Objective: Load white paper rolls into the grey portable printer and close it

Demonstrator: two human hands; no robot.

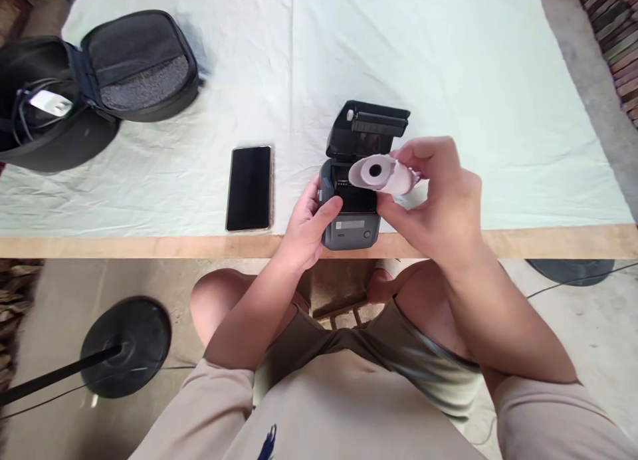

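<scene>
A small dark grey label printer (349,229) sits at the table's front edge with its lid (366,129) raised, showing the hollow inside. My left hand (310,224) grips its left side, thumb over the rim. In my right hand (433,197) is a roll of whitish paper (386,174), held by its right end between thumb and fingers. The roll is tilted just above the open compartment, its dark core hole turned toward the left. Whether the roll touches the printer I cannot tell.
Left of the printer lies a smartphone (249,189) with a dark screen. Farther left, an open black case (142,68) holds a white plug (51,103) and dark cable. A pale cloth (508,108) covers the table. Below stands a round black base (127,347) with a pole.
</scene>
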